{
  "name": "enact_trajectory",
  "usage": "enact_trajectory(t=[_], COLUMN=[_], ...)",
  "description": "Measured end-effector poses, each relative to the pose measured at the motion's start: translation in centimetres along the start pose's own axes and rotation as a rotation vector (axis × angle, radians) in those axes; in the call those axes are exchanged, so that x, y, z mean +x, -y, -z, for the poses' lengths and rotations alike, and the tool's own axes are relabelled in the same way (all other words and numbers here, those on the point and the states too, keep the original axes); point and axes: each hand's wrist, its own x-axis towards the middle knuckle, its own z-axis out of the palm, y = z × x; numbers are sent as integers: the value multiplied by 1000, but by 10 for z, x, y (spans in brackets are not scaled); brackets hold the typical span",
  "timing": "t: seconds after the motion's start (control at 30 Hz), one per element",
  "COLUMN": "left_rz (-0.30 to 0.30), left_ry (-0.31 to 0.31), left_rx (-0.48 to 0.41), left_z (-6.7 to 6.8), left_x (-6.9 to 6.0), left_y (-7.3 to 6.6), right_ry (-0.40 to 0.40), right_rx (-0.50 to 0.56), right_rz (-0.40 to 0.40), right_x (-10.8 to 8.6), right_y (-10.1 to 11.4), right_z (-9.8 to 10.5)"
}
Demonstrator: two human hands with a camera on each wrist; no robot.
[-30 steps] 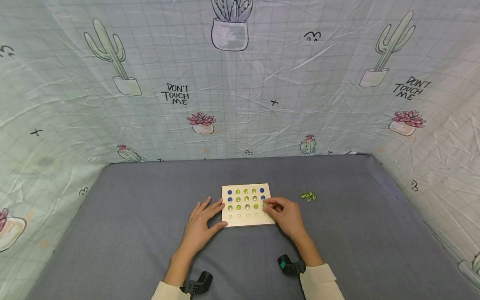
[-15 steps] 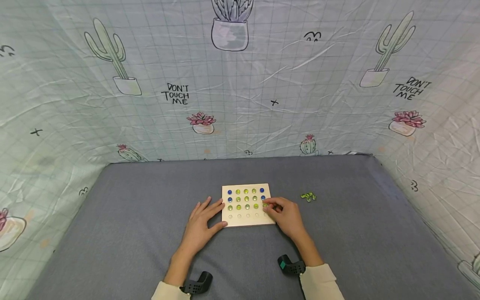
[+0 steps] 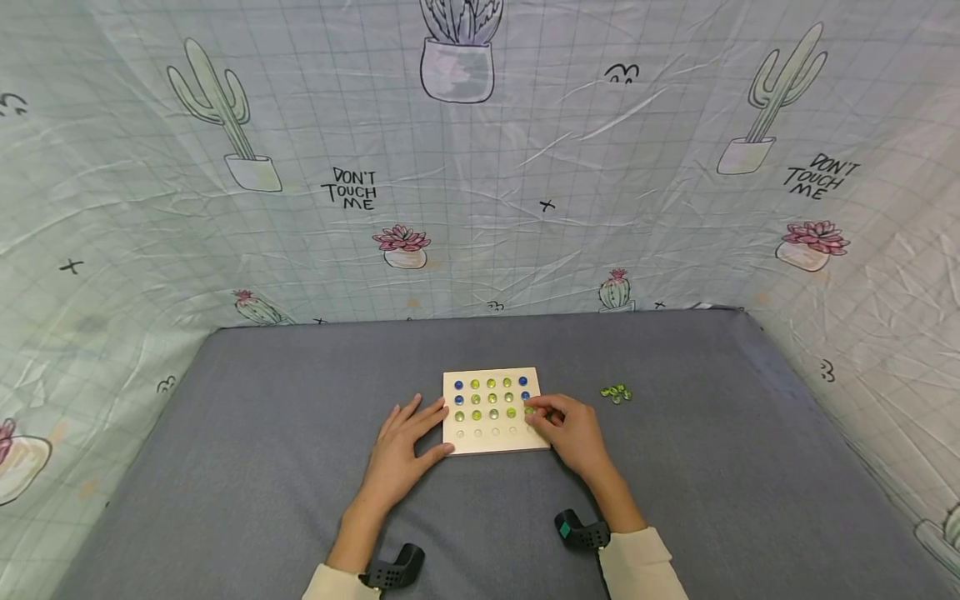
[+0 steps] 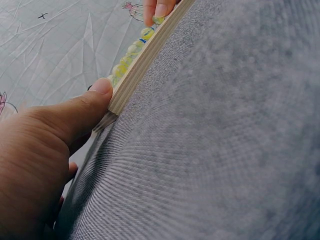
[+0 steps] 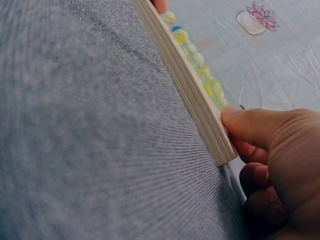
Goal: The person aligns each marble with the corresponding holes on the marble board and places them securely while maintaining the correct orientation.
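Note:
A pale wooden board (image 3: 491, 445) with rows of round hollows lies on the grey cloth. Green marbles (image 3: 493, 398) and several blue marbles (image 3: 522, 382) fill its three far rows; bare hollows show in the near row. My left hand (image 3: 397, 457) touches the board's left edge, fingers spread, its thumb (image 4: 102, 87) at the near corner. At the right end of the third row, my right hand (image 3: 576, 432) pinches a green marble (image 3: 529, 410) between thumb and forefinger, mostly hidden by the fingertips. In the right wrist view, its other fingers (image 5: 257, 175) are curled beside the board.
A small cluster of loose green marbles (image 3: 617, 393) lies on the cloth right of the board. Behind and at both sides of the grey table (image 3: 330, 367) hangs a cactus-printed fabric (image 3: 480, 183). Each wrist wears a black camera band (image 3: 397, 567).
The view has shifted very slightly. Both hands, the board and the marbles stay as they were.

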Motion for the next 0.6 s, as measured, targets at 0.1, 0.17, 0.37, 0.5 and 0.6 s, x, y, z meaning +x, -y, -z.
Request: enact_trajectory(t=[0.1,0.17,0.37,0.5,0.6], left_rz=[1,2,7,4,-2], left_ry=[0,0,3,5,3], left_rx=[0,1,2,0,-3], left_z=[0,0,1,1,1], left_x=[0,0,0,0,0], left_y=[0,0,0,0,-1], right_ry=[-2,-3,-5,-19,-31], right_rx=[-2,-3,5,27,42], right_rz=[-3,-3,3,4,-7], right_x=[0,0,1,0,-1], right_y=[0,0,0,1,2], right_z=[0,0,0,1,4])
